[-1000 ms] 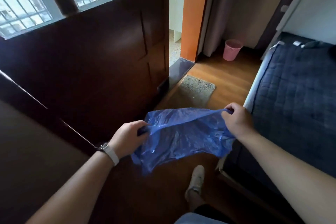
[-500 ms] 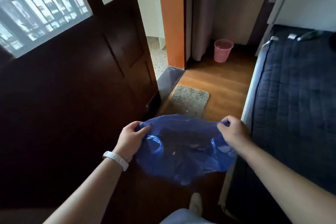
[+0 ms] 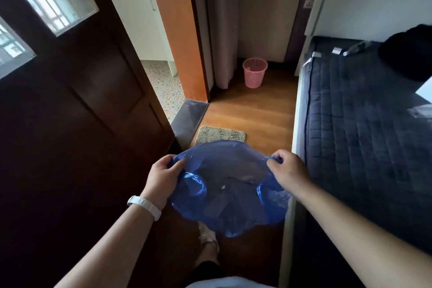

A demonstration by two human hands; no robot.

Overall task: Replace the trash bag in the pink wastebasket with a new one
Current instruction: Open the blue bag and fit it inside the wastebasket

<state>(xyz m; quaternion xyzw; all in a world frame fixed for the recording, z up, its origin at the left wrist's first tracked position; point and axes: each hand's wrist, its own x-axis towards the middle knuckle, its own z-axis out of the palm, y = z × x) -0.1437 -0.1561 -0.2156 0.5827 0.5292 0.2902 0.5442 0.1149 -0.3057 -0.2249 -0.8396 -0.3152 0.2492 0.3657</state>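
We hold the new blue trash bag [image 3: 230, 190] stretched between both hands, each grip closed on its rim: the left hand [image 3: 162, 176] pinches the edge on its side, and the right hand [image 3: 288, 169] pinches the opposite edge, fingers curled tight around the plastic. The bag's mouth is pulled open and faces up toward us, its body sagging below the grips above a shoe [image 3: 208, 237] on the wooden floor [image 3: 257, 112]. The pink wastebasket [image 3: 254, 72] stands upright well ahead of both grips, beyond the small mat [image 3: 221, 134], near the curtain [image 3: 219, 30] at the far end of the floor strip between the dark door [image 3: 81, 112] and the bed [image 3: 364, 124]. It appears to have no liner in it, so we judge the old bag is already out. The basket lies almost straight forward of the midpoint between our grips, slightly toward the right hand's side, so neither hand is clearly nearer. The coming move, as we judge it, is to walk forward and lower the open mouth over the basket's rim, keeping the opening spread.
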